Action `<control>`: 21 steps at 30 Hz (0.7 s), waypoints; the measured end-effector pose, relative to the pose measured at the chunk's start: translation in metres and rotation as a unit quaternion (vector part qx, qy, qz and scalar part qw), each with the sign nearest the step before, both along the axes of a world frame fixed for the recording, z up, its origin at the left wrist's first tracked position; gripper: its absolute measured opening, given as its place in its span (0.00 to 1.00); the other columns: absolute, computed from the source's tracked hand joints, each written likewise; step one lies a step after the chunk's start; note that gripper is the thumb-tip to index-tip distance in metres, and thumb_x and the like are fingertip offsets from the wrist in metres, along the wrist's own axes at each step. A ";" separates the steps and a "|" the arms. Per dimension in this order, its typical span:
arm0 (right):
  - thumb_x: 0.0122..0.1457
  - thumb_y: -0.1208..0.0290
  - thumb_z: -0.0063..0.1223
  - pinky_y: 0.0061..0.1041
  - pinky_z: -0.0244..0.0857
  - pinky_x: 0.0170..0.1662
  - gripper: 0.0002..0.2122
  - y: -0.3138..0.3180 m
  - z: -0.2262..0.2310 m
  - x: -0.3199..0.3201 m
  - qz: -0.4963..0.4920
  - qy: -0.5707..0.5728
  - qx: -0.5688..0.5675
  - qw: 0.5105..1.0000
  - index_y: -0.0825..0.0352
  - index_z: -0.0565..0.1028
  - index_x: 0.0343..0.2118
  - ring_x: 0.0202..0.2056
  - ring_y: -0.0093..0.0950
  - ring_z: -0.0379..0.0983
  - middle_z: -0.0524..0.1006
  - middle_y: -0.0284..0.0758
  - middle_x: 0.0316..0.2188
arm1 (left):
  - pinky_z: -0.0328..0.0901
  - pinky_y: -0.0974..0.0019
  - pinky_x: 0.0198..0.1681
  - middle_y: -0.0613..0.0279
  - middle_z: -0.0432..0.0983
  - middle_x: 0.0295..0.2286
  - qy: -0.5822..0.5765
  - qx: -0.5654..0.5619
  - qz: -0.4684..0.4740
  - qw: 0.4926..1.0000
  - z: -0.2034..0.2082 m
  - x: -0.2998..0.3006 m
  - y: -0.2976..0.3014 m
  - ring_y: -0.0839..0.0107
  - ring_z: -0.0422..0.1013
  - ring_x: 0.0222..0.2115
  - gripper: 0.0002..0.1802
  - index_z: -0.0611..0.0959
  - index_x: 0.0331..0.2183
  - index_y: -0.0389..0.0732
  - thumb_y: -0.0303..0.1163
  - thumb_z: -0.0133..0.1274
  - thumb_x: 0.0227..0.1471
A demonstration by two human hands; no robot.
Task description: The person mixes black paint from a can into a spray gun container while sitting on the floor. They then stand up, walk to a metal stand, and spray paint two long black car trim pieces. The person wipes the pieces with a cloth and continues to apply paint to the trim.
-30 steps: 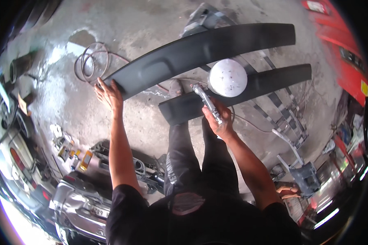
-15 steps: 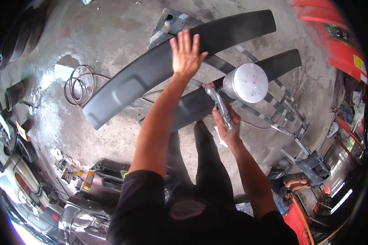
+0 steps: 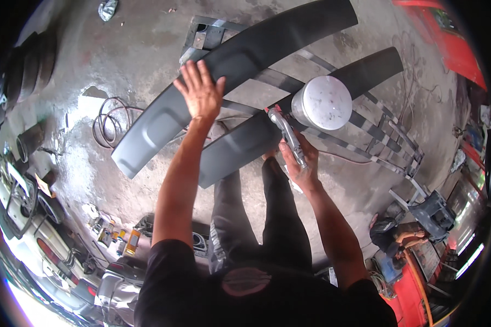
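Observation:
Two long, curved dark panels lie across a metal rack [image 3: 279, 80]. Over the far panel [image 3: 245, 52] my left hand [image 3: 201, 94] is spread flat, fingers apart; whether the palm touches the surface I cannot tell. My right hand [image 3: 302, 166] is wrapped round the handle of a spray gun [image 3: 287, 133]. A round, pale metal cup [image 3: 327, 102] sits on the gun's right side. The gun is above the near panel [image 3: 229, 150] and hides part of it.
A coiled hose [image 3: 110, 126] lies on the concrete floor left of the panels. Several bottles and cans [image 3: 116, 238] stand at the lower left, near vehicle parts. Another person [image 3: 390, 235] is at the lower right beside a dark stool [image 3: 432, 215]. Red bodywork [image 3: 447, 46] stands at the upper right.
My left hand has moved left along the far panel, toward its near end. My right hand keeps the spray gun in nearly the same place. The view has shifted slightly.

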State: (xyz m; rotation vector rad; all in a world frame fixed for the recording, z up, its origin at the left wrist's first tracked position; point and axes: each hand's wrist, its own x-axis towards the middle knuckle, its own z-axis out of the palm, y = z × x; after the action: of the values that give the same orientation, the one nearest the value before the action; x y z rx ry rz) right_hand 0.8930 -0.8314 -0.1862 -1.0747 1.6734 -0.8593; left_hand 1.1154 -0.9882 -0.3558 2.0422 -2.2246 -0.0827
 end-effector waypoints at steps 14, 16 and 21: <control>0.63 0.75 0.61 0.30 0.72 0.37 0.10 0.039 -0.023 -0.014 0.046 0.015 -0.023 0.999 0.68 0.80 0.46 0.32 0.32 0.79 0.82 0.38 0.33 | 0.46 0.31 0.68 0.63 0.62 0.67 0.047 -0.019 -0.044 0.998 0.010 -0.016 -0.006 0.50 0.54 0.68 0.37 0.71 0.66 0.54 0.56 0.55 0.60; 0.63 0.74 0.61 0.30 0.73 0.40 0.14 0.053 -0.028 -0.027 0.073 -0.006 -0.010 0.997 0.67 0.79 0.51 0.36 0.33 0.81 0.83 0.40 0.37 | 0.42 0.29 0.69 0.54 0.59 0.68 0.036 -0.020 0.027 0.999 -0.003 0.038 0.025 0.40 0.52 0.68 0.38 0.66 0.69 0.51 0.53 0.53 0.63; 0.62 0.71 0.64 0.32 0.74 0.39 0.15 0.071 -0.025 -0.060 0.040 0.048 -0.074 0.995 0.67 0.79 0.50 0.37 0.35 0.82 0.83 0.43 0.38 | 0.40 0.28 0.70 0.36 0.48 0.70 0.073 0.025 -0.009 0.997 -0.001 -0.017 0.067 0.36 0.45 0.71 0.44 0.60 0.71 0.44 0.57 0.50 0.64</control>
State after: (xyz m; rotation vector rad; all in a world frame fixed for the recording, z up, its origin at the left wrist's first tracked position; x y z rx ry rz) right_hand 0.8328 -0.7602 -0.2117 -1.2926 1.6539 -0.9028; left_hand 1.0984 -0.9215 -0.3570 1.9709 -2.1746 -0.2840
